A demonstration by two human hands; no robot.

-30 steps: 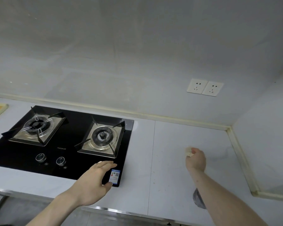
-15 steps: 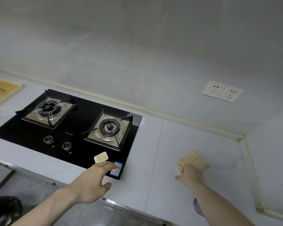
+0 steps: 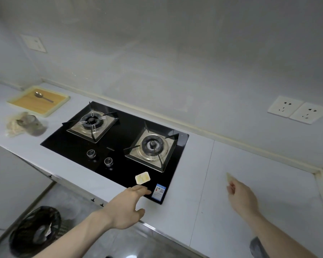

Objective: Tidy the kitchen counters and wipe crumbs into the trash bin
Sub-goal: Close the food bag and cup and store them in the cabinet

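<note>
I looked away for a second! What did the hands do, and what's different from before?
The right hand had a crumpled cloth bunched in its fist a second ago, then spread it on the counter; now only a pale corner shows at its fingers. A small yellow packet appeared on the stove near the left hand. The camera swung left, and the stove stayed put.

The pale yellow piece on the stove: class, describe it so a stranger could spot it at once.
Find the black glass stove set into the white counter. Near its front edge, below the right burner and left of the blue sticker, lies the small pale yellow piece. It is the only light, loose thing on the black glass.
</note>
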